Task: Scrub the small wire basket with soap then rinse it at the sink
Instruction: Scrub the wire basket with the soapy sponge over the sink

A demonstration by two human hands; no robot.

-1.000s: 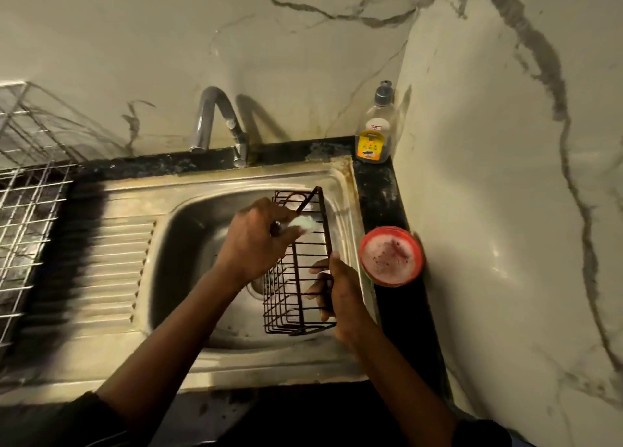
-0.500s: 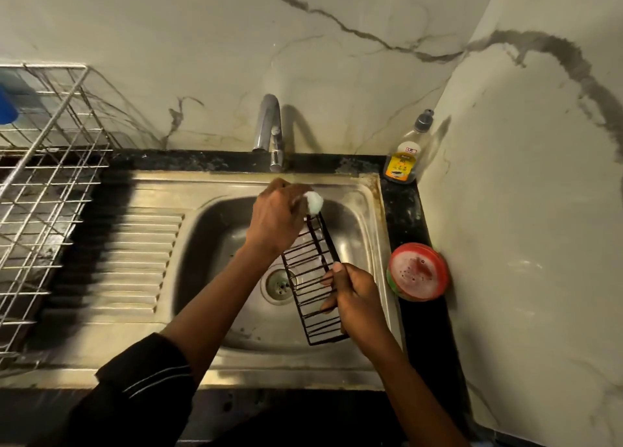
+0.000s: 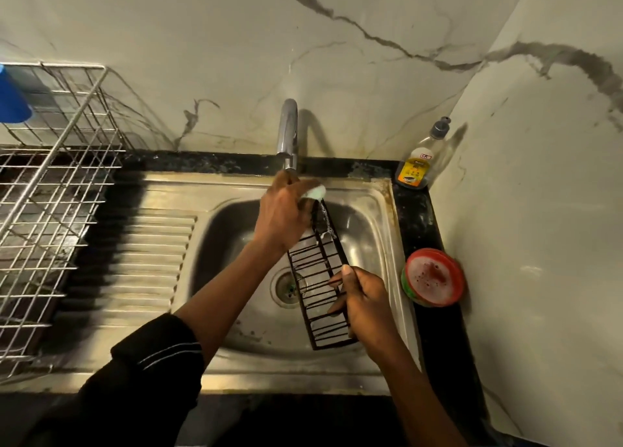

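**Scrubbing the basket's far end over the bowl**

We hold the small wire basket (image 3: 320,288) tilted over the sink (image 3: 236,183) bowl. Its near end sits low and its far end rises toward the tap (image 3: 288,129). Our right hand (image 3: 364,298) is clamped round the long right-hand rail, thumb on top. Our left hand (image 3: 286,210) pinches a pale sponge (image 3: 315,193) against the far end, just under the spout. The two hands are well apart, one on the near half of the frame and one at the far end. A white string of suds hangs from the sponge onto the wires; we cannot tell whether the tap is running.

We judge that we are in the scrubbing stage, with the rinse yet to come. To do it well, we should:
- draw the sponge along each cross wire in turn, then around the rails and corners
- grip firmly with the right hand, since soapy wire is likely to slip
- shift that grip before finishing, so the rail beneath our fingers is cleaned as well
- stay above the drain (image 3: 286,286) so drips fall into the bowl
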